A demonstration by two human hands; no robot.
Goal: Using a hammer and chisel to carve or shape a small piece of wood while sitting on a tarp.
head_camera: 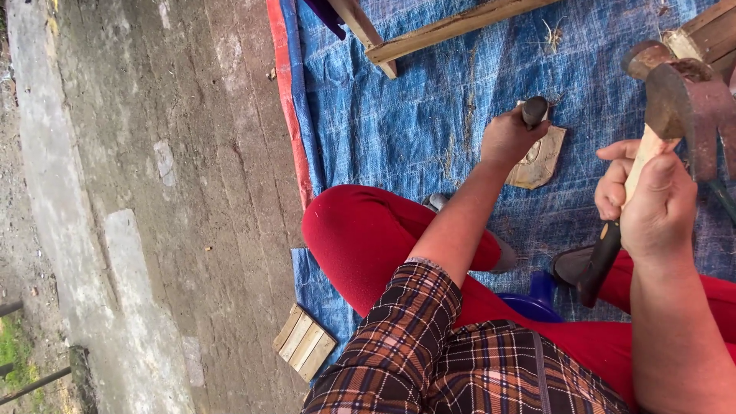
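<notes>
Two hands mid-work on the blue tarp [399, 123]: left hand [507, 139] fisted tight round a dark-handled chisel [534, 110] set on the pale flat slab [543, 159], right hand [653, 208] clamped on a raised hammer [668, 100], carving seemingly begun, far from finished

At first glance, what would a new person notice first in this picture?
The eye goes first to the right hand, right of centre, closed around the pale wooden handle of a rusty hammer raised over the blue tarp. Next is the left hand, upper middle, gripping a dark rod-like tool set on a flat pale piece lying on the tarp. Below, the bright red trousers stand out.
</notes>
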